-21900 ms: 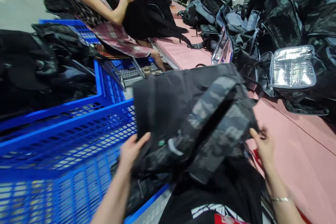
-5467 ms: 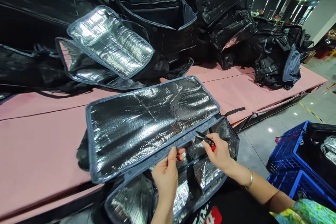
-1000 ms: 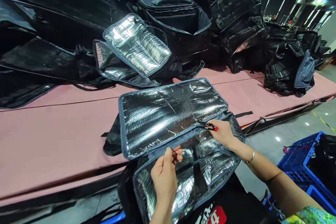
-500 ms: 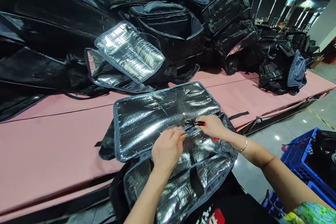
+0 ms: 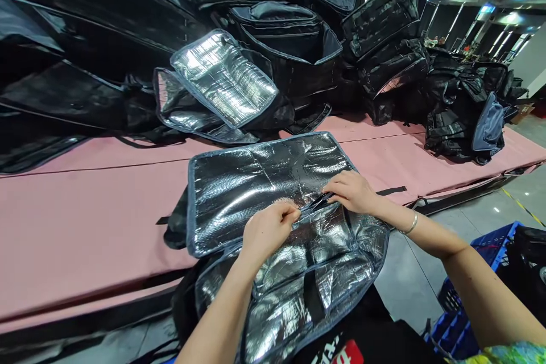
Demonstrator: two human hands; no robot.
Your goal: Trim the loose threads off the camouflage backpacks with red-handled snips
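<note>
An insulated bag (image 5: 281, 324) with a shiny silver lining lies unfolded in front of me, its lid (image 5: 260, 182) laid back on the pink table. My left hand (image 5: 271, 230) is closed, pinching the grey-bound seam between lid and body. Close to its right, my right hand (image 5: 352, 190) has its fingertips closed around small dark thread snips (image 5: 323, 201), whose tips point left along that seam. Fingers partly hide the snips. A dark strap (image 5: 314, 296) crosses the lining below my hands.
Black bags are piled along the back of the pink table (image 5: 106, 227), one showing a silver flap (image 5: 230, 79). Another bag (image 5: 456, 119) sits farther right. Blue crates (image 5: 456, 330) holding dark items stand on the floor at right.
My right hand has turned, so the snips' red parts no longer show. My left hand has shifted slightly down and left, still at the seam. The view has shifted slightly.
</note>
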